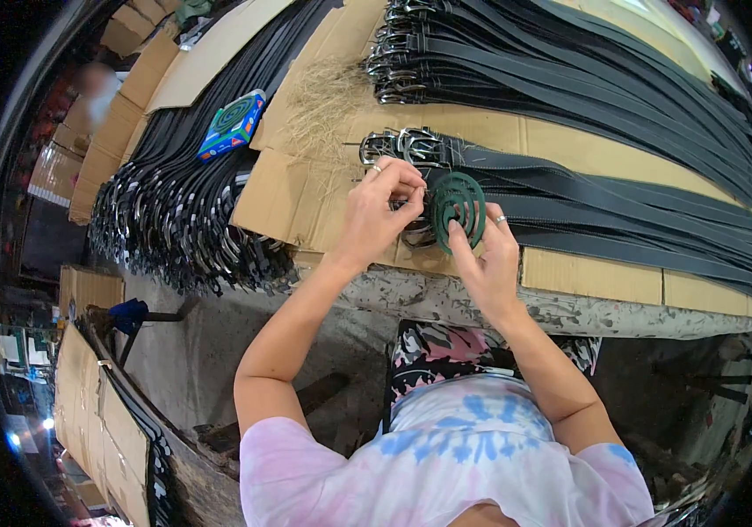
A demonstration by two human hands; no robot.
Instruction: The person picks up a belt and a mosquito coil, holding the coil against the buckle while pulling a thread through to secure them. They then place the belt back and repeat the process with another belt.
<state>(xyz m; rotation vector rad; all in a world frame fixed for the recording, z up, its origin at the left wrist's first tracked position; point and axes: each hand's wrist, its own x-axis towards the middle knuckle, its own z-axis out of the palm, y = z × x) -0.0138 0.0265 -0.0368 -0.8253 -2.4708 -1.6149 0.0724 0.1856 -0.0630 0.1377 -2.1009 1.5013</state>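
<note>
My right hand (488, 256) grips a dark green mosquito coil (459, 189), with the thumb laid against its rings. The coil is held up on its edge, above the belts. Just left of it is my left hand (385, 211), its thumb and fingers pinched together close to the coil's rim. Whatever is between those fingertips, if anything, is too small to make out. Behind both hands lie black belts (560, 211), their metal buckles (407, 145) bunched at the left end and partly hidden by my left hand.
Another pile of black belts (552, 61) lies farther back on the cardboard (323, 202). Dry straw-like fibres (323, 105) are scattered beside it. A blue and green coil box (234, 125) rests on a belt stack (174, 198) at left. A blurred person (99, 97) is at far left.
</note>
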